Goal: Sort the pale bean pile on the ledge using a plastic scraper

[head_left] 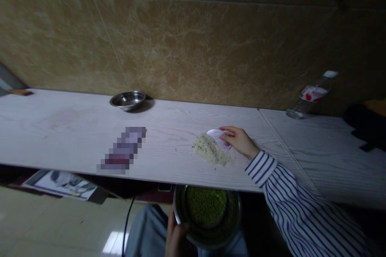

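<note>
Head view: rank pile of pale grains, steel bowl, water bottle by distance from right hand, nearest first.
1. Pile of pale grains: on the table, at the fingertips of the right hand, left of it in view.
2. Plastic water bottle: to the right, by the wall.
3. Small steel bowl: far left, by the wall.

Likely a plain home room or small kitchen, marble-look wall tiles (193, 44) at the far side, long white wood-grain counter (60, 128) along them, glossy floor tiles (45, 225) at near left, small steel bowl (128, 100) on the counter, plastic water bottle (310, 96) at far right, steel bowl of green mung beans (178, 209) at the near edge
</note>
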Demonstrator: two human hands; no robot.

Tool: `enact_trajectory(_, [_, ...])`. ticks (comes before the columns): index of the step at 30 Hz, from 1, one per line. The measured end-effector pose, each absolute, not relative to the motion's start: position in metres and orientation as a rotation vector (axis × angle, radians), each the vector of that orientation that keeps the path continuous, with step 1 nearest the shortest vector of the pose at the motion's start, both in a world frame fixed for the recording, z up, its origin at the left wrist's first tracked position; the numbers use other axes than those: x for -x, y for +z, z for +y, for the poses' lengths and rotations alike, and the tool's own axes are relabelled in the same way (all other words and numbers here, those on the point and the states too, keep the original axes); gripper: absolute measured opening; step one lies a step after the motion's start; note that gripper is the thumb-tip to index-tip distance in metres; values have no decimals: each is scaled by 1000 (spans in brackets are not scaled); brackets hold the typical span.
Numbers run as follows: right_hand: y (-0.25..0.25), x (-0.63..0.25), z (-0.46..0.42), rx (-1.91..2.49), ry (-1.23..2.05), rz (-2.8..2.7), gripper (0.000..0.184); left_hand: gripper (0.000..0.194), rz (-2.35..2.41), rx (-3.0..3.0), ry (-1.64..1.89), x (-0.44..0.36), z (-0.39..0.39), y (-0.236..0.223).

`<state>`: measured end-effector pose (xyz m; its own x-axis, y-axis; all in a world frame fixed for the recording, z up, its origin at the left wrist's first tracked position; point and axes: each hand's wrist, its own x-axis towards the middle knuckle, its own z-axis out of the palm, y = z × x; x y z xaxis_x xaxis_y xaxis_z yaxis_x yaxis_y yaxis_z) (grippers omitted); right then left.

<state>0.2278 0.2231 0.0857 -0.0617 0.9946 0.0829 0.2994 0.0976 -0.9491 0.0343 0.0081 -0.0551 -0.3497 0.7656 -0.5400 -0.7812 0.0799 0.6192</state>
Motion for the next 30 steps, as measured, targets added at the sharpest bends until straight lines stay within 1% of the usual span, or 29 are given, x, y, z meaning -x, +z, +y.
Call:
enact_trajectory(3, [88, -221, 218, 1304, 1066, -1541, 28, 67, 1112, 13, 1610, -35, 6, -48])
enact_trajectory(7, [91, -214, 210, 1283, 1088, -1572, 26, 50, 1082, 1, 1649, -35, 3, -40])
enact_trajectory(10, [97, -212, 204, 1280, 1082, -1608, 26, 43, 1031, 31, 1640, -35, 2, -33])
enact_trajectory(12, [102, -212, 200, 1275, 1067, -1647, 25, 44, 1021, 34, 1638, -36, 1, -29])
enact_trajectory(17, [106, -218, 190, 1261, 1015, -1725, 25, 60, 1072, 36, 1612, -37, 2, -22])
enact_trajectory(20, [104, -227, 189, 1278, 968, -1691, 25, 62, 1064, 44, 1593, -37, 3, -22])
enact_trajectory(24, [108, -232, 212, 1352, 931, -1628, 31, 66, 1068, 8, 1594, -37, 3, -23])
enact_trajectory(26, [112, -229, 235, 1383, 921, -1642, 32, 64, 1053, 0, 1602, -37, 2, -22])
enact_trajectory(30, [113, -210, 282, 1411, 944, -1691, 28, 55, 986, 48, 1630, -35, 0, -20])
